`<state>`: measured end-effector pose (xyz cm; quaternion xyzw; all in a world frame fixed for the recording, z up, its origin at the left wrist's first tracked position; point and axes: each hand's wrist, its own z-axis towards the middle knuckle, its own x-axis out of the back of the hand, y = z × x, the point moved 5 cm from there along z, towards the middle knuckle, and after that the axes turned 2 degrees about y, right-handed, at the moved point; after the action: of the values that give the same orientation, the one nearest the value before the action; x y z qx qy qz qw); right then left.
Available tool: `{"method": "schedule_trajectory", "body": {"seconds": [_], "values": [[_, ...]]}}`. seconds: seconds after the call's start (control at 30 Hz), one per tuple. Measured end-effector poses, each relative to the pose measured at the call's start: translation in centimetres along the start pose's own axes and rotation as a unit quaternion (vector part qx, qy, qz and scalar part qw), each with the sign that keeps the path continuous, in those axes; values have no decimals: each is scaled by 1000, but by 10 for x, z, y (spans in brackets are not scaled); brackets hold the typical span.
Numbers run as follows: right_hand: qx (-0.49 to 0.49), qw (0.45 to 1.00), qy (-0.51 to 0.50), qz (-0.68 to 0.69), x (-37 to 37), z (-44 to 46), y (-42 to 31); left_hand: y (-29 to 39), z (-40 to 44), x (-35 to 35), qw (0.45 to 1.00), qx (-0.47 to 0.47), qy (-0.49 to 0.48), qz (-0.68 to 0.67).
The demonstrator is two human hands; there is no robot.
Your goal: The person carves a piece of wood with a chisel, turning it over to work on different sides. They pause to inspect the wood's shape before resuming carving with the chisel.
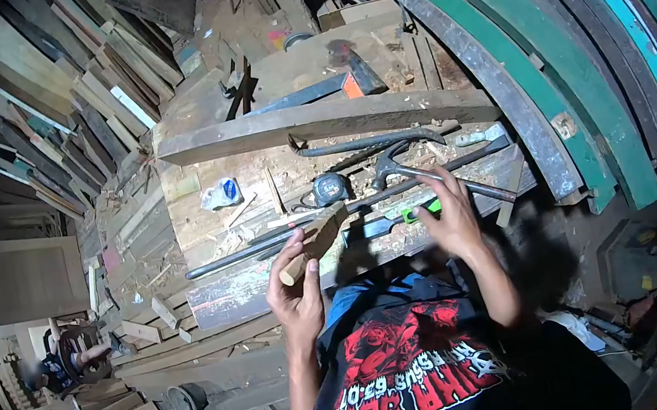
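Observation:
My left hand is closed round a short, flat wooden piece with a shaped, narrower end, held tilted above the bench's near edge. My right hand has its fingers apart, over a chisel with a green handle. Whether the thumb touches that handle I cannot tell. Just beyond lie a claw hammer, its handle running right past my right fingers, and a long dark metal bar. A black tape measure sits beyond the wooden piece.
Farther back on the workbench lie a pry bar, a curved plank and a try square. Green boards stand at the right. Scrap wood fills the left. A person sits at the lower left.

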<state>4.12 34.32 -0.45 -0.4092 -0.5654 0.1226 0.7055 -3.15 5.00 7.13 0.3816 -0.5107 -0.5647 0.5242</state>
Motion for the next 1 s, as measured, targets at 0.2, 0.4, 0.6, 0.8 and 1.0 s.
{"method": "schedule_trajectory", "body": {"seconds": [0.2, 0.4, 0.6, 0.8, 1.0], "values": [[33, 983, -63, -172, 13, -7, 12, -8, -4, 7, 999, 32, 5, -10], [113, 961, -163, -194, 25, -7, 28, -15, -4, 5, 999, 44, -18, -26], [87, 985, -112, 98, 93, 8, -18, -25, -19, 8, 998, 46, -24, 19], [85, 920, 44, 379, 57, 16, -28, -29, -33, 18, 989, 138, -24, 51], [81, 879, 92, 461, 26, 24, -39, -25, -34, 17, 960, 258, -13, 107]]}}
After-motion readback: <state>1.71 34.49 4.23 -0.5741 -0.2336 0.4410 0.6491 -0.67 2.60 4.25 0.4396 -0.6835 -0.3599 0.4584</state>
